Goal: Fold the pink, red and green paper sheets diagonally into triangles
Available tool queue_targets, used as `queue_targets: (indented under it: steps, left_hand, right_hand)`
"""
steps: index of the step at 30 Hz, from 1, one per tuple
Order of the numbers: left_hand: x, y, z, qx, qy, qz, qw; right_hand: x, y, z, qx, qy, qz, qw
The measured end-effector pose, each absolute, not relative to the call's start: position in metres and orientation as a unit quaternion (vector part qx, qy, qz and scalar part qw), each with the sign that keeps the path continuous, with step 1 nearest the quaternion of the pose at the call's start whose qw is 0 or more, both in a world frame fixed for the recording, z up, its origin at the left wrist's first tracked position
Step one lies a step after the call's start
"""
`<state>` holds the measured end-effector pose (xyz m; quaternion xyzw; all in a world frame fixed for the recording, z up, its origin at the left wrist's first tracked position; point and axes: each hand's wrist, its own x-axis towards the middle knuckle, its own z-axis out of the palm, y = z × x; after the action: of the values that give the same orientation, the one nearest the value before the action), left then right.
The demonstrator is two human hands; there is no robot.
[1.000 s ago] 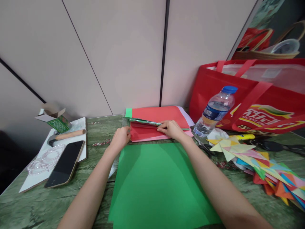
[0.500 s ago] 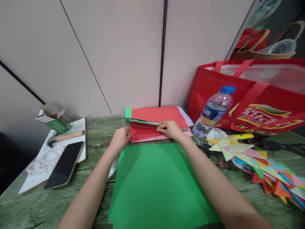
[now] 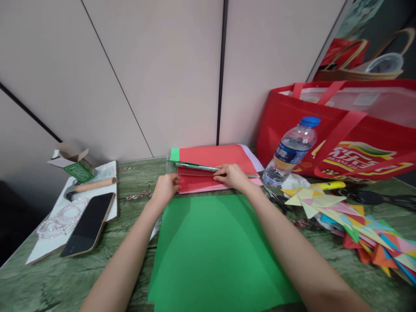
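Note:
A stack of coloured paper (image 3: 211,153), mostly red with green, pink and lilac edges, lies against the wall. A shiny clear-and-green plastic wrapper (image 3: 196,167) is folded back over it in a narrow strip. My right hand (image 3: 232,177) pinches the front edge of that wrapper near the stack's middle. At the stack's left edge, my left hand (image 3: 166,188) has its fingers curled together; whatever is between them is too small to make out. One large green sheet (image 3: 217,251) lies flat on the table between my forearms.
On the left, a white board (image 3: 112,171) carries a small green box (image 3: 79,169), a hammer (image 3: 94,185), beads (image 3: 63,219) and a phone (image 3: 89,225). To the right are a water bottle (image 3: 292,149), a red bag (image 3: 367,134), scissors (image 3: 276,200) and folded paper pieces (image 3: 357,229).
My left hand has shifted very slightly right at the stack's left edge. My right hand stays on the wrapper, and the other things have not moved.

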<state>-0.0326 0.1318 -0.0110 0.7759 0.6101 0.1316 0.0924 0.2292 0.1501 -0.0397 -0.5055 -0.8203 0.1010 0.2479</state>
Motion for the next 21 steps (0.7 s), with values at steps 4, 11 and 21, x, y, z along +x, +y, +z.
queue_targets:
  steps: [4,11,21]
  left_hand:
    - [-0.029,0.129,-0.011,0.811,0.576,0.084,0.06]
    - [-0.022,0.124,-0.009,0.839,0.544,0.015,0.008]
    - [-0.02,0.123,-0.011,0.842,0.536,-0.031,-0.05]
  right_hand:
    - [0.229,0.152,-0.042,-0.513,-0.818,0.093,0.242]
    - [0.23,0.152,-0.043,-0.508,-0.826,0.087,0.227]
    - [0.231,0.153,-0.043,-0.493,-0.837,0.083,0.222]
